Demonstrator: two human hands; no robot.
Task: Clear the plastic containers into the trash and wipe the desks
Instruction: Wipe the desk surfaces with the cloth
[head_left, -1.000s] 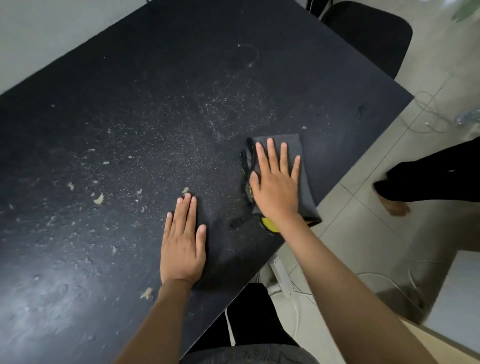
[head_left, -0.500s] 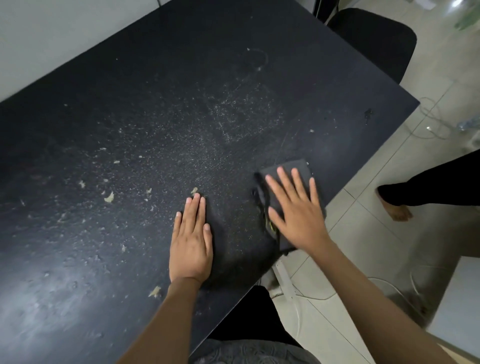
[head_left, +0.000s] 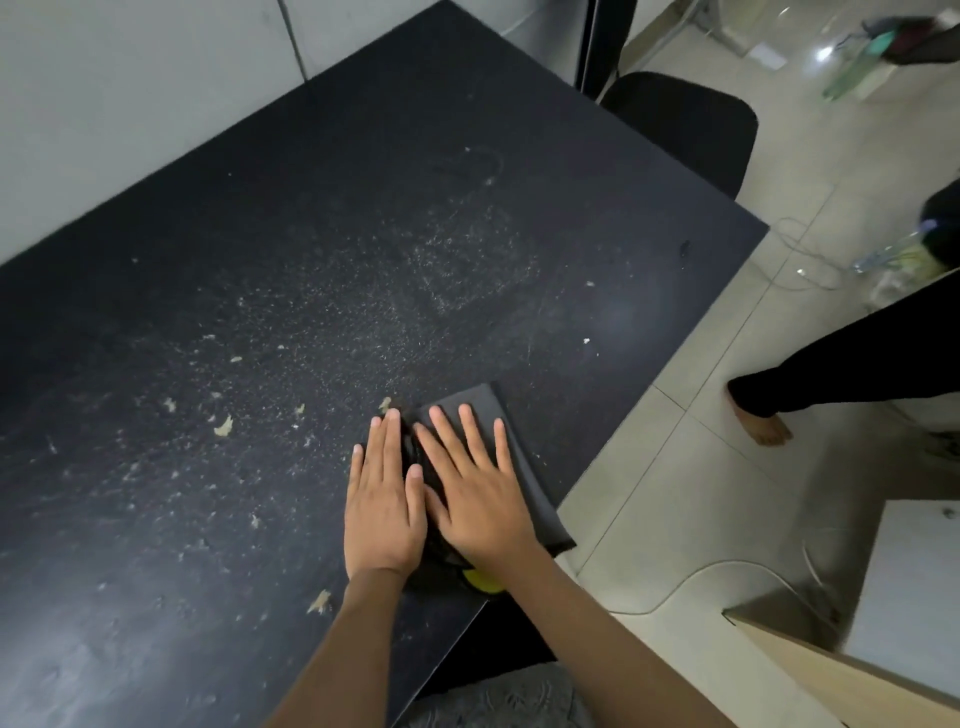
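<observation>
Cloth (head_left: 524, 467) slid left against left hand (head_left: 383, 512), right hand (head_left: 480, 506) flat, fingers straight

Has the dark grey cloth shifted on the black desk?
Yes. The dark grey cloth slid toward the left hand, which rests flat on the black desk.

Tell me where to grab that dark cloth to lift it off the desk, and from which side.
Take the dark cloth at its bare corner overhanging the desk edge, beside the right hand. Come from the desk's floor side: that corner sticks out with nothing under it, so a pinch grip can close above and below it. The rest lies flat under the pressing palm.
</observation>
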